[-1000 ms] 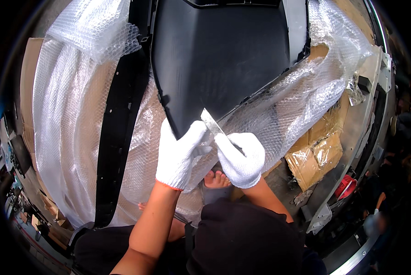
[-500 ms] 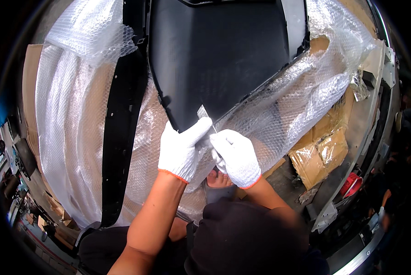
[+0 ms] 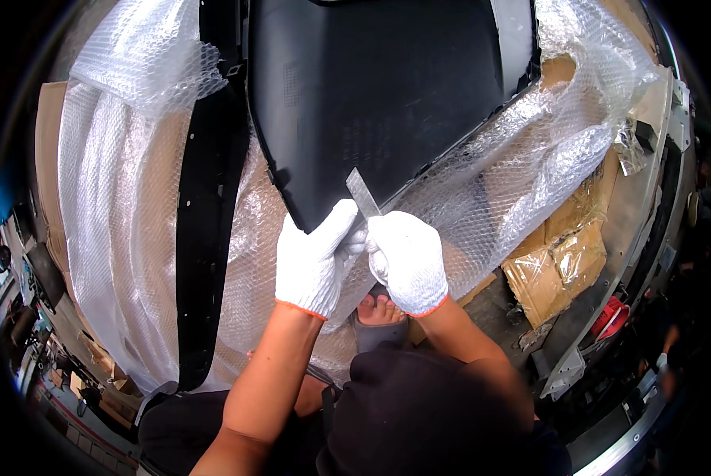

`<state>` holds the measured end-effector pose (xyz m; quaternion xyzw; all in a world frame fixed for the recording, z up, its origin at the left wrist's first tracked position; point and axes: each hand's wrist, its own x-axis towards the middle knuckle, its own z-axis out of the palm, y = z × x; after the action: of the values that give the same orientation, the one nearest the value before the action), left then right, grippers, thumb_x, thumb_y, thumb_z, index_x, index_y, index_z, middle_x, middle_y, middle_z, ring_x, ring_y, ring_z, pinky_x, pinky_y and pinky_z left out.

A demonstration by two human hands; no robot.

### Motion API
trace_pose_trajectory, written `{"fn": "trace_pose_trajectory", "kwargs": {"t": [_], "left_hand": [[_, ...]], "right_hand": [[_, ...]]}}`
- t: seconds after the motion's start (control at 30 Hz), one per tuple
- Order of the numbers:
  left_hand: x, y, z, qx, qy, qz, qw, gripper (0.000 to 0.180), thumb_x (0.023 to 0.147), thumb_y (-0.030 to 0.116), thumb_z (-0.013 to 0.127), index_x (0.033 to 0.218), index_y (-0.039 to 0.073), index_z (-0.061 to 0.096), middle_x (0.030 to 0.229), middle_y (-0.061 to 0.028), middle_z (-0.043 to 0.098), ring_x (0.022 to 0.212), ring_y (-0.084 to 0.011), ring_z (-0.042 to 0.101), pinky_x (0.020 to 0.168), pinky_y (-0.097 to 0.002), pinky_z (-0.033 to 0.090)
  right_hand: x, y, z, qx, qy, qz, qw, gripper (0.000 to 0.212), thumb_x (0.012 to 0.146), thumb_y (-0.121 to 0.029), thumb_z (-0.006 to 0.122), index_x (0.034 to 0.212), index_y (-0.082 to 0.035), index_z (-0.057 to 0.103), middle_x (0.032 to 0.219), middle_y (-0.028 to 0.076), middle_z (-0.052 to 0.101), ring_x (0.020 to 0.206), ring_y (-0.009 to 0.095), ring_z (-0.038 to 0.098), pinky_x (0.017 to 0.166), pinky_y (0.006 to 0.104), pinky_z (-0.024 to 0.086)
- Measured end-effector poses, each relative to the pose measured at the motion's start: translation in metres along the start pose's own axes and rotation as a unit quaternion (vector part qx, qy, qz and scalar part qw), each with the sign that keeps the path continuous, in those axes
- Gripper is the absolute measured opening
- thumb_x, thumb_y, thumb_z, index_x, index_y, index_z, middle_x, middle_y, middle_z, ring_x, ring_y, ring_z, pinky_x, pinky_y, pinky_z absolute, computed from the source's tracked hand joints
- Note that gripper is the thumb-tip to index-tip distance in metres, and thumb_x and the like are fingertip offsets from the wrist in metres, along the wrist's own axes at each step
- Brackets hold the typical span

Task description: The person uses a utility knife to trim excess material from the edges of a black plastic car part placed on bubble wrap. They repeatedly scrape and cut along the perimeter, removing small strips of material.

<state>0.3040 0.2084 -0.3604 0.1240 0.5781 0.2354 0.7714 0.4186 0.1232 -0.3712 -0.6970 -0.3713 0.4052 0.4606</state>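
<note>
In my right hand point(image 3: 409, 262), the white-gloved fingers are closed around the lower end of a flat metal blade point(image 3: 363, 193) with a slanted tip. The blade points away from me over the near corner of a large black plastic panel point(image 3: 379, 95). My left hand point(image 3: 309, 266), in a matching white glove, grips that tapered corner, thumb on top and fingers curled below. Both hands are close together, and the left fingertips are partly hidden beside the right hand. Any handle of the blade is covered by the right glove.
Bubble wrap point(image 3: 125, 206) spreads under and around the panel. A long black strip point(image 3: 205, 238) lies to the left. At right are taped cardboard point(image 3: 562, 270), a metal frame point(image 3: 609, 309) and a red object point(image 3: 609, 319). My sandalled foot point(image 3: 381, 313) shows below the hands.
The blade has turned from nearly edge-on to showing its flat side, with more of it visible. My right hand has rotated and risen slightly. The left hand keeps its hold on the panel.
</note>
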Motion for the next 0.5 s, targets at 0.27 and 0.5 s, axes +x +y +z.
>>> {"fn": "trace_pose_trajectory", "kwargs": {"t": [0.27, 0.5], "left_hand": [[0.003, -0.006, -0.003, -0.013, 0.023, 0.016, 1.0, 0.031, 0.095, 0.009, 0.074, 0.121, 0.0, 0.06, 0.102, -0.0072, 0.068, 0.081, -0.0152, 0.068, 0.07, -0.0299, 0.057], [-0.002, -0.004, 0.006, -0.043, 0.026, 0.015, 0.999, 0.029, 0.1, 0.013, 0.069, 0.124, 0.003, 0.058, 0.103, -0.0097, 0.069, 0.08, -0.0179, 0.068, 0.063, -0.0301, 0.056]], "right_hand": [[-0.002, 0.005, 0.007, 0.014, -0.001, -0.013, 1.0, 0.019, 0.1, -0.013, 0.061, 0.089, 0.001, 0.068, 0.067, 0.003, 0.059, 0.058, 0.01, 0.054, 0.052, 0.0288, 0.042], [-0.014, 0.015, 0.004, -0.07, -0.014, -0.073, 0.995, 0.031, 0.079, 0.001, 0.068, 0.109, 0.004, 0.068, 0.077, 0.011, 0.062, 0.063, 0.028, 0.06, 0.054, 0.038, 0.047]]}}
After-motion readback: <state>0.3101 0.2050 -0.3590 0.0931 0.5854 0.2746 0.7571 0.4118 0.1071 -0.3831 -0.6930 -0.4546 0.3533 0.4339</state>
